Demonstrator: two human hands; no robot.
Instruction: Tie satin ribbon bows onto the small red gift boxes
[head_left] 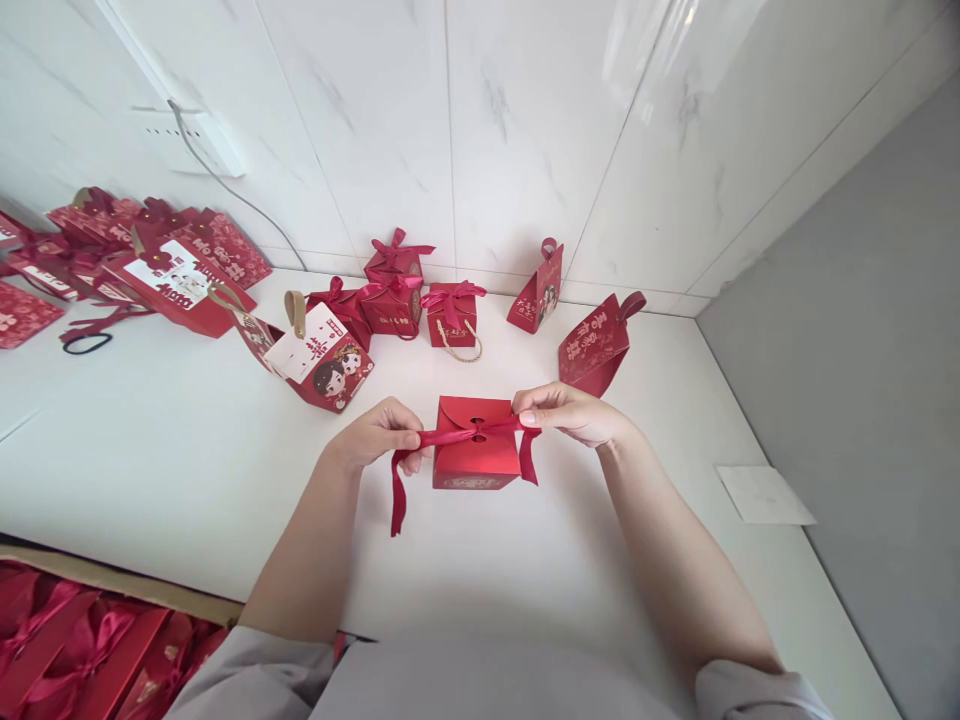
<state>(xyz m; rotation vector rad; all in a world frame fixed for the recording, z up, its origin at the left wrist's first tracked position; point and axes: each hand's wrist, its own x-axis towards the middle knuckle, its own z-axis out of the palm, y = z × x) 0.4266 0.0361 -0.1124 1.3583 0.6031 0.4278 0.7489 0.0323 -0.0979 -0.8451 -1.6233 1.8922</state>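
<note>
A small red gift box (476, 467) sits on the white table in front of me. Across its top runs a dark red ribbon (448, 437), crossed or knotted at the round hole in the middle of the lid. My left hand (386, 432) pinches one end of the ribbon to the left of the box, and a loose tail hangs below the fingers. On the other side, my right hand (564, 412) pinches the opposite end near the box's right edge, with a short tail hanging down there. The ribbon looks taut between both hands.
Behind the box stand several red boxes with bows (394, 305), a box with a cartoon couple (334, 365) and two handled boxes (594, 350). More boxes and scissors (88, 343) lie left. A carton (120, 583) of ribboned boxes is lower left; a white card (763, 494) lies right.
</note>
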